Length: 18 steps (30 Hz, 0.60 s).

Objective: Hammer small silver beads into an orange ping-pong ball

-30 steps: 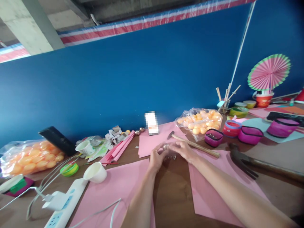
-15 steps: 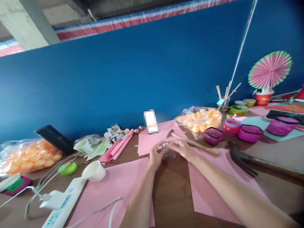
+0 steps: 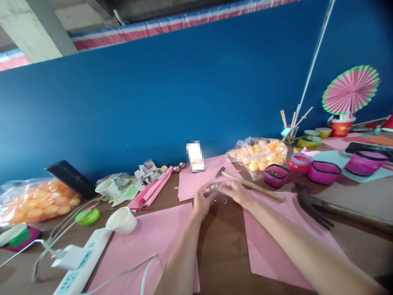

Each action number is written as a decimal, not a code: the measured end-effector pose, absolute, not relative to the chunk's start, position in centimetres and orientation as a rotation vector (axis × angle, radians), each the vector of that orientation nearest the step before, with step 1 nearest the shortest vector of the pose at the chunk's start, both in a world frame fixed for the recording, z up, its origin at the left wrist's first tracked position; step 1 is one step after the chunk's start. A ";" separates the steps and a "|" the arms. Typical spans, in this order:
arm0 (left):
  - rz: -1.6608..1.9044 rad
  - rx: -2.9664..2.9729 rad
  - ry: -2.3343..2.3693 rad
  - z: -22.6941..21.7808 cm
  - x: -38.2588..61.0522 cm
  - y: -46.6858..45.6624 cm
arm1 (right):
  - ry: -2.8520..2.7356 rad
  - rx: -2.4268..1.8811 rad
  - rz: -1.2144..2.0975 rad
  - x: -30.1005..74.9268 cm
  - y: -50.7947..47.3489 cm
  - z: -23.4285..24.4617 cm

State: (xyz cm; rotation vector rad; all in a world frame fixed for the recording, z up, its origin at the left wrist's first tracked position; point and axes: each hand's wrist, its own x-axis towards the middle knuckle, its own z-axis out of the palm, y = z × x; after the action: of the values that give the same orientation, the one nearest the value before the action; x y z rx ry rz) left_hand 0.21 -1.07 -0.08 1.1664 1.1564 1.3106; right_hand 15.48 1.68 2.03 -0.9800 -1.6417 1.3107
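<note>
My left hand (image 3: pixel 202 201) and my right hand (image 3: pixel 235 191) meet over the brown table (image 3: pixel 224 250), fingertips pinched together on a small shiny metal piece (image 3: pixel 213 187). A few more small shiny pieces (image 3: pixel 221 200) lie on the table just below the hands. A small hammer with a wooden handle (image 3: pixel 251 186) lies right behind my right hand. Pink paper sheets (image 3: pixel 144 241) lie on both sides of my arms.
A bag of orange balls (image 3: pixel 259 157) and pink tubs (image 3: pixel 324 172) stand at the back right, with a claw hammer (image 3: pixel 319 209) nearby. At the left are paper cups (image 3: pixel 121 221), a power strip (image 3: pixel 80 266), another bag of orange balls (image 3: pixel 33 203) and folded pink paper (image 3: pixel 155 190).
Both hands stay pinched on the small metal piece in nearly the same place. The view has shifted slightly.
</note>
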 end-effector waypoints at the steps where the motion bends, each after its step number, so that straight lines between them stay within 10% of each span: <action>1: 1.310 1.174 1.156 -0.1 0.2 -1.1 | -1.640 -0.983 1.316 15.5 1.7 2.1; 18: 1.361 1.298 1.230 0.8 0.5 -1.3 | -1.517 -1.061 1.362 15.3 1.3 2.5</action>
State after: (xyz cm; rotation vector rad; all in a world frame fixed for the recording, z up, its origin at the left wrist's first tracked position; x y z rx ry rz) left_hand 0.52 -1.26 0.76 1.2976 1.2296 1.3614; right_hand 15.32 1.32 2.52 -1.0615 -1.5168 1.3619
